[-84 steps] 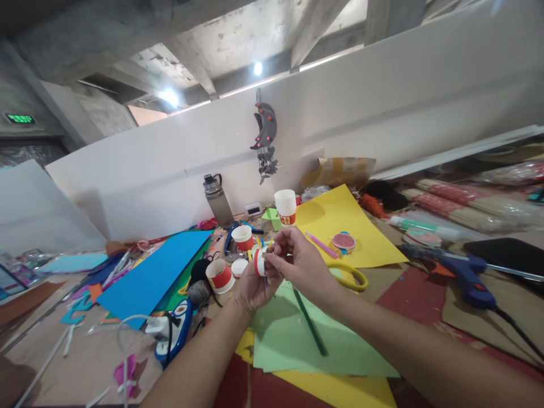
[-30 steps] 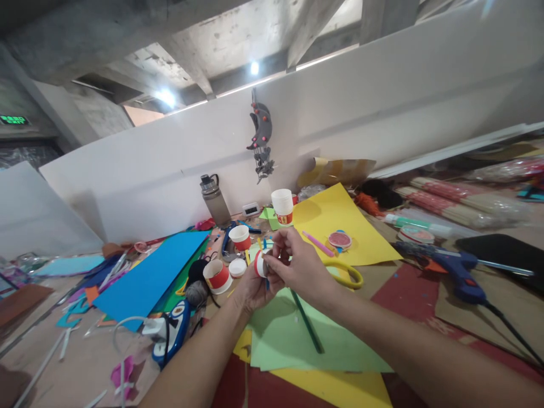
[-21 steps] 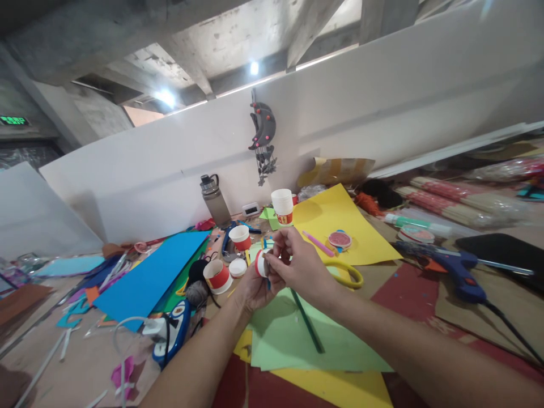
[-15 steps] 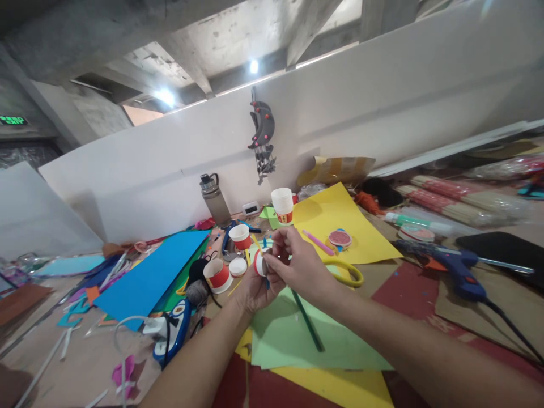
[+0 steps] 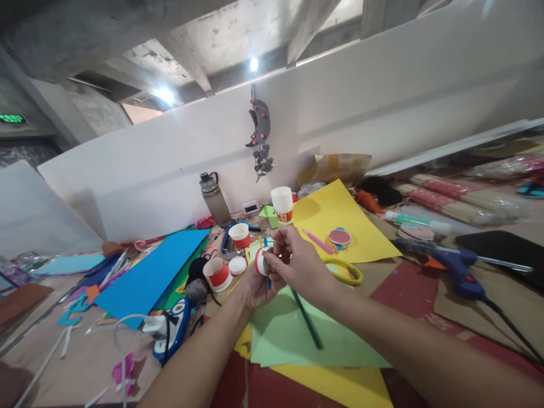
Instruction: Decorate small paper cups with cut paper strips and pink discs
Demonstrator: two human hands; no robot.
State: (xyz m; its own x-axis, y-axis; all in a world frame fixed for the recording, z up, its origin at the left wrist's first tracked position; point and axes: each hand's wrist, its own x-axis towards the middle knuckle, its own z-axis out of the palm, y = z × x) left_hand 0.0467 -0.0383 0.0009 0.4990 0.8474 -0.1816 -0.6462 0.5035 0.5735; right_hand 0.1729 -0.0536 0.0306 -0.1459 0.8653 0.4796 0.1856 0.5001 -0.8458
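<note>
Both hands meet above a green paper sheet (image 5: 293,340) at mid-table. My left hand (image 5: 251,286) is closed round a small cut paper cup piece (image 5: 260,261), white with a red band, held on its side. My right hand (image 5: 297,263) pinches at the cup's open end with thumb and fingertips; thin yellow and blue paper strips (image 5: 262,242) stick up from it. What the right fingers pinch is too small to make out.
Paper cups (image 5: 219,274), (image 5: 241,234), (image 5: 283,204) stand behind the hands. Yellow scissors (image 5: 346,272), a green stick (image 5: 306,320), blue card (image 5: 147,277), yellow card (image 5: 340,224), a water bottle (image 5: 213,197), a blue glue gun (image 5: 457,272) and scraps lie about. A white wall bounds the back.
The hands stay together on the cup piece with only small finger shifts. The view has drifted slightly.
</note>
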